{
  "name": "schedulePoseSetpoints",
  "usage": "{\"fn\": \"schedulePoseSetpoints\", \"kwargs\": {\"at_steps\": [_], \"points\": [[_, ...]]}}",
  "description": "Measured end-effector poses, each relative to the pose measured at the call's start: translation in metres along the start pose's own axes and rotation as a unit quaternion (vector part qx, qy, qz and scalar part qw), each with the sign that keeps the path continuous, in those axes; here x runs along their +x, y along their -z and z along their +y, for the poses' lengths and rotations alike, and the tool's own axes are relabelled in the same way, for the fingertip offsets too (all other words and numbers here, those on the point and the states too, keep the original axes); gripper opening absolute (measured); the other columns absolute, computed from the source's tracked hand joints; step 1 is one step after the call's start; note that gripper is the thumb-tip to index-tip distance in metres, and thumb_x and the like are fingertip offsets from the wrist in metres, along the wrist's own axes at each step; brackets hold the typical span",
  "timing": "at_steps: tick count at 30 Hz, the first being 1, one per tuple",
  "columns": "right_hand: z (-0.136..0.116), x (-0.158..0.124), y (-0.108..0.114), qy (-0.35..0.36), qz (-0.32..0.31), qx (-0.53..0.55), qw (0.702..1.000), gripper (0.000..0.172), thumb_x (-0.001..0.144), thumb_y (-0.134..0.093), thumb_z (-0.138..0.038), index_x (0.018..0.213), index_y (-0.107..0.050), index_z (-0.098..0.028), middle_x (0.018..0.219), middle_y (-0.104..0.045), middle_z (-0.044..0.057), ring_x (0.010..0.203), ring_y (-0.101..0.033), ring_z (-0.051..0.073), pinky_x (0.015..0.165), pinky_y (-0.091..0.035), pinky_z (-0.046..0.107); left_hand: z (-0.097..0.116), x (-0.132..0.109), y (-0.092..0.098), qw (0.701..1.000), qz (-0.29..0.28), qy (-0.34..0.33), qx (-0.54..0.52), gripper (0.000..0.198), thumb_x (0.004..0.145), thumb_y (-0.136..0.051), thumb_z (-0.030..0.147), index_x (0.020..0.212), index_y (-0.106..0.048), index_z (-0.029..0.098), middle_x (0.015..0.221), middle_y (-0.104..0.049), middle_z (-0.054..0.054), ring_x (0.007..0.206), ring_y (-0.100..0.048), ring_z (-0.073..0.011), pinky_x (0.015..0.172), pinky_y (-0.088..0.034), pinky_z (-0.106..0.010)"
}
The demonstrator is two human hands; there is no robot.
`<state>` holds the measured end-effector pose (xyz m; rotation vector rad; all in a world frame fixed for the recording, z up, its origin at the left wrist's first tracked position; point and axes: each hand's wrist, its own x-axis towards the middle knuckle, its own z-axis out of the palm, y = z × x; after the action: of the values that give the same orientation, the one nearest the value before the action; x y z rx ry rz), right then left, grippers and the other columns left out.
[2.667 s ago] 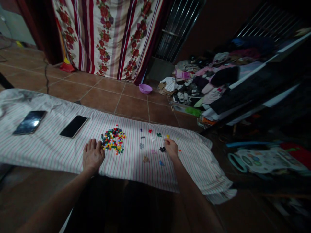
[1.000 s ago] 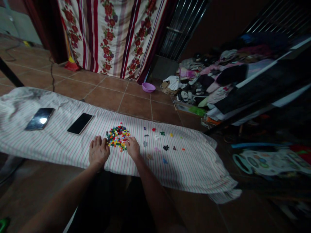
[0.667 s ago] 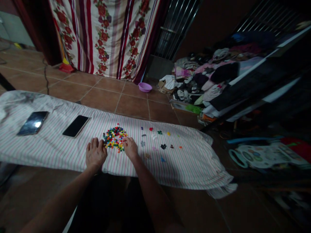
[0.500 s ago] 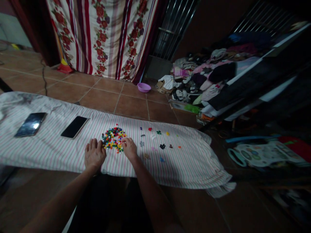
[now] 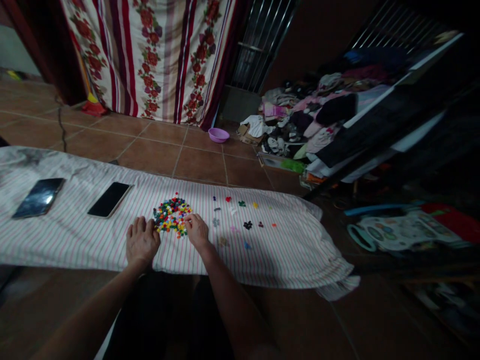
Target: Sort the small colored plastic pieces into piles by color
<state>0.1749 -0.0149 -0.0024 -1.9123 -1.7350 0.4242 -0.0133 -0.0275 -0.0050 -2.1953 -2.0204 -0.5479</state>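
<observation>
The bead pile (image 5: 171,216) is lying between both hands, right hand (image 5: 197,231) fingering its near-right edge, left hand (image 5: 141,239) resting flat and empty at its near-left edge.

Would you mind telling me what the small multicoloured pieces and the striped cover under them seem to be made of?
Small multicoloured pieces: probably hard plastic, judging by the bright solid colours; too small to confirm. Striped cover: woven fabric, matte, since it wrinkles and drapes at the edge.

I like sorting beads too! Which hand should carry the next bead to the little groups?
Probably the right hand: it touches the bead pile on the side nearer the small sorted groups.
</observation>
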Motion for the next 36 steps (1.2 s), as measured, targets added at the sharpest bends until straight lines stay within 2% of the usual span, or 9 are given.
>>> {"fn": "schedulePoseSetpoints", "kwargs": {"at_steps": [4,8,17,22,31,36], "points": [[0.001,0.002,-0.001,-0.024,0.008,0.020,0.999,0.014,0.089,-0.059,-0.018,0.096,-0.069,-0.025,0.100,-0.070,-0.001,0.095,-0.063,0.014,0.083,-0.045,0.023,-0.001,0.000,-0.001,1.000,0.001,0.001,-0.004,0.041,0.090,-0.039,0.026,0.121,-0.062,0.011,0.136,-0.055,-0.021,0.134,-0.046,-0.0340,0.111,-0.034,-0.049],[0.005,0.006,-0.002,-0.048,0.001,0.057,0.997,0.022,0.086,-0.063,-0.018,0.105,-0.070,-0.026,0.100,-0.071,-0.001,0.090,-0.065,0.013,0.082,-0.047,0.023,-0.001,0.000,-0.003,1.000,0.001,0.005,0.000,0.041,0.090,-0.038,0.026,0.121,-0.062,0.012,0.137,-0.055,-0.020,0.134,-0.045,-0.0334,0.111,-0.034,-0.049],[0.013,0.009,-0.008,-0.039,0.024,0.066,0.997,0.018,0.095,-0.056,-0.028,0.102,-0.073,-0.026,0.103,-0.073,0.001,0.098,-0.065,0.014,0.087,-0.047,0.022,0.000,0.000,0.001,1.000,-0.004,0.006,0.003,0.040,0.090,-0.037,0.025,0.118,-0.062,0.013,0.135,-0.056,-0.019,0.134,-0.045,-0.0323,0.110,-0.035,-0.048],[0.016,0.010,-0.009,-0.051,0.028,0.097,0.994,0.021,0.098,-0.050,-0.031,0.102,-0.070,-0.025,0.102,-0.075,0.000,0.094,-0.067,0.015,0.083,-0.047,0.023,0.001,0.000,0.001,1.000,-0.005,0.003,0.013,0.041,0.090,-0.037,0.026,0.121,-0.062,0.011,0.136,-0.055,-0.020,0.134,-0.045,-0.0336,0.110,-0.036,-0.048],[0.028,0.017,-0.011,-0.033,0.071,0.203,0.976,0.018,0.092,-0.051,-0.031,0.099,-0.068,-0.028,0.091,-0.074,-0.001,0.086,-0.069,0.015,0.078,-0.053,0.025,0.000,0.000,-0.001,1.000,-0.001,0.004,0.012,0.042,0.091,-0.037,0.026,0.120,-0.062,0.011,0.135,-0.056,-0.020,0.132,-0.046,-0.0337,0.110,-0.036,-0.049],[0.044,0.031,0.002,-0.032,0.093,0.237,0.966,0.019,0.087,-0.051,-0.027,0.097,-0.067,-0.026,0.090,-0.073,0.000,0.084,-0.069,0.016,0.080,-0.054,0.028,0.000,0.000,-0.003,1.000,0.008,-0.002,0.014,0.042,0.090,-0.038,0.026,0.121,-0.062,0.010,0.135,-0.056,-0.021,0.132,-0.046,-0.0335,0.109,-0.036,-0.049]]}}
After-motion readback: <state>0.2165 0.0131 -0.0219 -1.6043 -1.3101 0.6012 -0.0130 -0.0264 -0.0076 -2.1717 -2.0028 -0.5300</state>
